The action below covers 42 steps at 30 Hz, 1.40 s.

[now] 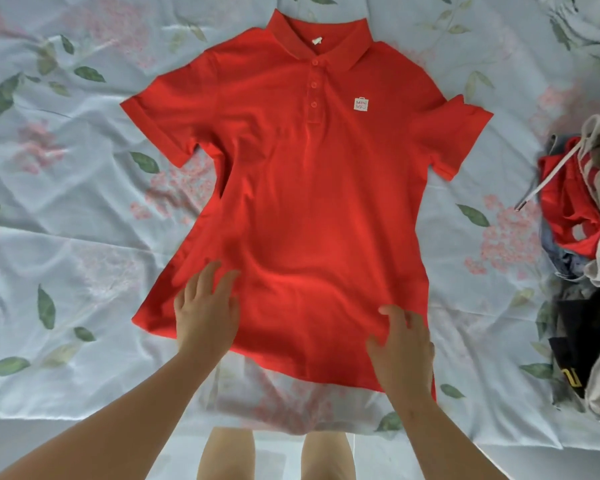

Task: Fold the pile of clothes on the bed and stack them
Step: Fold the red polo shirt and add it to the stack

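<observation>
Left hand [207,306] and right hand [400,344] press flat, fingers spread, gripping nothing, on the hem of the red polo shirt [302,188] spread out beyond them. No fold yet, and the clothes pile [582,254] waits off the right hand.

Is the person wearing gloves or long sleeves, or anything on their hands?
No gloves. The left hand and right hand are bare, with no ring, watch or bracelet showing. The left arm and right arm are bare too: no sleeve shows as far as the picture reaches.
</observation>
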{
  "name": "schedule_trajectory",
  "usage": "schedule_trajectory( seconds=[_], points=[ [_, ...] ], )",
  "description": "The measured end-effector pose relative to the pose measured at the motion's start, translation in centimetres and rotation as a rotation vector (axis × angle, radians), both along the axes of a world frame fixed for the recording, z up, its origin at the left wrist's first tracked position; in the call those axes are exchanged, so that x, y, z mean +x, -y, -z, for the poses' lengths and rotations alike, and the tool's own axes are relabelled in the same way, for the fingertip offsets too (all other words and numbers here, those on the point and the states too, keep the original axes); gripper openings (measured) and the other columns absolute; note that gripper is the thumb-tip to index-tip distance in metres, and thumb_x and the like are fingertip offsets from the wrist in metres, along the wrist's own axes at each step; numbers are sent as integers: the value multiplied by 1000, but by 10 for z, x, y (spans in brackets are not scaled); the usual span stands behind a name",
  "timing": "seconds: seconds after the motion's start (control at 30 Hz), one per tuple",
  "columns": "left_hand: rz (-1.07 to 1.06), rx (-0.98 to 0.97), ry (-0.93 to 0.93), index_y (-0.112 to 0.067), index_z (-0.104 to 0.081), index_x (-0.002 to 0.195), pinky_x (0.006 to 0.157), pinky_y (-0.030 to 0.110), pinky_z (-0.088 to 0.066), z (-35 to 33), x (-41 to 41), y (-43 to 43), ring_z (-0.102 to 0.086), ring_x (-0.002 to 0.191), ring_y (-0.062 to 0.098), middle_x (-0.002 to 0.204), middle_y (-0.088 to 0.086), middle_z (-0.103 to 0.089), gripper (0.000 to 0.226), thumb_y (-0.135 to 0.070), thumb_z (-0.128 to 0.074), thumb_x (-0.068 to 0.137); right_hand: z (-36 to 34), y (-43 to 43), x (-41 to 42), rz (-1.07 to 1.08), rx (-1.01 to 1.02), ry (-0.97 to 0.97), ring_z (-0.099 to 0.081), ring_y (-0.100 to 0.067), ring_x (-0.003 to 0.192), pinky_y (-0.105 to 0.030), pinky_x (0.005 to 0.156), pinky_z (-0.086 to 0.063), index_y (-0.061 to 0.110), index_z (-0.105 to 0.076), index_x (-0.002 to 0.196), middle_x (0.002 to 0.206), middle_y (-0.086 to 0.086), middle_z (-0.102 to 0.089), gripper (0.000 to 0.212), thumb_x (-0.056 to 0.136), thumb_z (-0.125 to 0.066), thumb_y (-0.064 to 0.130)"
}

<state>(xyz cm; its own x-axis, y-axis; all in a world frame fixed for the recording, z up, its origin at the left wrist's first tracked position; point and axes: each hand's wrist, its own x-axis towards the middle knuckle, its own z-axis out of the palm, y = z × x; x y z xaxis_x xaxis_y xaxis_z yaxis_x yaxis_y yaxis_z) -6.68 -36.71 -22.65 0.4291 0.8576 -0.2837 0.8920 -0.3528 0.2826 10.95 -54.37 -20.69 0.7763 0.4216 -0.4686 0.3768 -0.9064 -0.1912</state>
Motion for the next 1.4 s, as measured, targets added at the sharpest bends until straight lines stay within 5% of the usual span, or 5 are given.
schedule_trajectory(
  seconds=[0.43, 0.8, 1.13, 1.27, 1.4],
  points=[
    [-365, -486, -52, -14, -58, 81, 62, 31, -34, 10, -88, -86, -59, 83, 30, 74, 2, -59, 12, -24, -61, 88, 35, -60, -71, -313, 36, -323, -50, -20, 102, -31, 90, -40, 25, -60, 107, 105, 2, -56, 25, 82, -63, 27],
    [-595, -1018, 249, -22, -70, 91, 66, 22, -51, -1, -117, -82, -67, 68, 13, 78, 0, -74, 9, -28, -69, 85, 43, -79, -68, -236, -113, -382, -50, -23, 103, -34, 89, -41, 27, -48, 80, 98, -3, -58, 12, 84, -59, 27],
    [-423, -940, 97, -19, -61, 113, 91, 36, -48, 5, -123, -56, -63, 96, 20, 100, 1, -69, 59, -32, -80, 59, 23, -70, -78, -647, -193, -212, -51, -19, 98, -34, 81, -42, 30, -51, 102, 102, 7, -49, 48, 66, -66, 57],
    [-373, -812, -65, -15, -62, 113, 88, 33, -48, 12, -129, -53, -62, 93, 23, 97, 2, -69, 43, -21, -78, 73, 16, -55, -76, -859, -30, -158, -59, -15, 58, -29, 47, -47, 28, -64, 72, 70, 7, -56, 51, 29, -91, 24],
    [-213, -797, -226, -20, -63, 108, 82, 26, -46, 16, -128, -58, -61, 92, 18, 97, -3, -68, 40, -30, -77, 72, 20, -53, -65, -768, -130, -377, -59, -20, 87, -26, 63, -37, 22, -57, 87, 89, 8, -46, 17, 79, -55, 8]
  ],
)
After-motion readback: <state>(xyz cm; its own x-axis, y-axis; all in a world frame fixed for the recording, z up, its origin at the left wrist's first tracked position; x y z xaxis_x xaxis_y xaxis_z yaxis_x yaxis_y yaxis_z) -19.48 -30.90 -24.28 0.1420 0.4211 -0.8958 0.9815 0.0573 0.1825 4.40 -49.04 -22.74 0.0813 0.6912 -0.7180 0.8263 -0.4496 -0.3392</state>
